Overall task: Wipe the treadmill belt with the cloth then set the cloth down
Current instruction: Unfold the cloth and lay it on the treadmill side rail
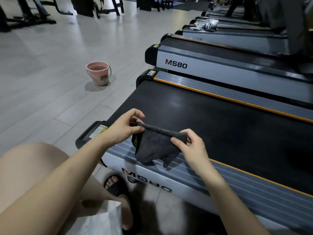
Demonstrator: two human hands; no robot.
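Observation:
A dark grey cloth [155,148] hangs stretched between both hands, just above the near side rail of the treadmill. My left hand [124,127] pinches its upper left corner and my right hand [191,146] pinches the upper right corner. The lower part of the cloth droops over the grey ribbed rail [186,168]. The black treadmill belt [211,119] lies beyond the cloth, running from the rear end on the left toward the right, bordered by orange strips.
A pink bucket [99,73] stands on the tiled floor to the left of the treadmill's end. More treadmills [220,65] line up behind, one bearing a crumpled light cloth [205,25]. My bare knee and sandalled foot [115,185] are beside the near rail.

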